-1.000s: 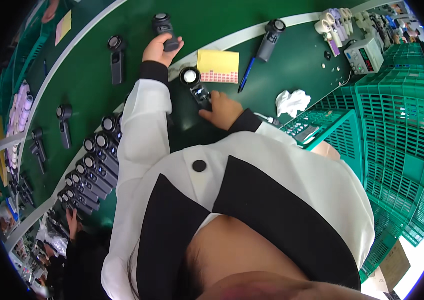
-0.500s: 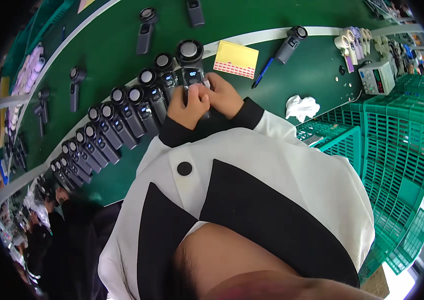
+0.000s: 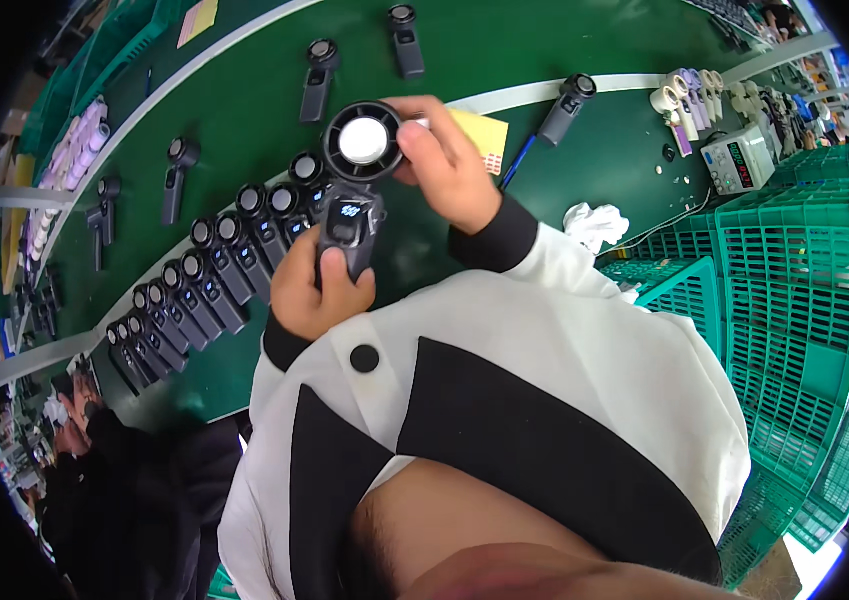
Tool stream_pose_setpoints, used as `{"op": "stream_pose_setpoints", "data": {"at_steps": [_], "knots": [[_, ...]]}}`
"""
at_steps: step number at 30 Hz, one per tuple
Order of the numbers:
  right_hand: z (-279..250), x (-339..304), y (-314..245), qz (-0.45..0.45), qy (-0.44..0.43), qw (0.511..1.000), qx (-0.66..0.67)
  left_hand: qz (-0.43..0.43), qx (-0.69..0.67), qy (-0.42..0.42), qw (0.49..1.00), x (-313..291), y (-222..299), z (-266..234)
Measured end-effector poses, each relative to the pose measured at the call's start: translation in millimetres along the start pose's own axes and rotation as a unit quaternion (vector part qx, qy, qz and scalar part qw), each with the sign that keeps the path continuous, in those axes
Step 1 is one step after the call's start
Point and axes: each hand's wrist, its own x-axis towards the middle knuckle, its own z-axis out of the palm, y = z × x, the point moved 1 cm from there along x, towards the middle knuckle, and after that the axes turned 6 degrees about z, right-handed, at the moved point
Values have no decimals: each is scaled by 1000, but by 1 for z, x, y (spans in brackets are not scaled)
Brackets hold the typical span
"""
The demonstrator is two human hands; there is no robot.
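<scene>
A dark grey handheld fan (image 3: 352,232) is raised toward me, its round head with a pale silver centre turned up and a lit display on its handle. My left hand (image 3: 319,290) is closed around the lower handle, thumb on the front below the display. The fan head's right rim is gripped by my right hand (image 3: 452,175), thumb in front and fingers behind. Something small and white shows by those fingers; I cannot make out what. Just left of the held fan, a slanting row of similar grey fans (image 3: 206,292) lies on the green table, several with lit displays.
More grey fans lie farther back, one (image 3: 316,85) beyond the row and another (image 3: 566,110) beside a blue pen (image 3: 518,162). A yellow paper pad (image 3: 479,135) sits behind my right hand. To the right are crumpled white tissue (image 3: 596,226), a power supply (image 3: 739,160) and green crates (image 3: 794,270).
The held fan has come up and toward me, its head now larger in view. My right hand has moved from the handle to the head's rim; my left hand has shifted lower and left.
</scene>
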Motion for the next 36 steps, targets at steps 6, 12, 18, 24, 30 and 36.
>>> {"op": "stream_pose_setpoints", "data": {"at_steps": [6, 12, 18, 24, 30, 36], "knots": [[30, -6, 0, 272, -117, 875, 383, 123, 33, 23, 992, -6, 7, -10], [18, -1, 0, -73, -28, 992, -102, -163, -377, -123, 904, -3, -27, -2], [28, 4, 12, -229, -107, 935, -248, -53, -499, 257, 826, 38, -14, -58], [39, -22, 54, -285, -175, 872, -357, 219, -345, 334, 849, 5, -10, -122], [51, -23, 51, -235, -229, 891, -312, 338, -261, 444, 787, 1, 32, -122], [50, -29, 52, -50, -196, 936, -287, 319, -400, 311, 801, -13, 50, -132]]}}
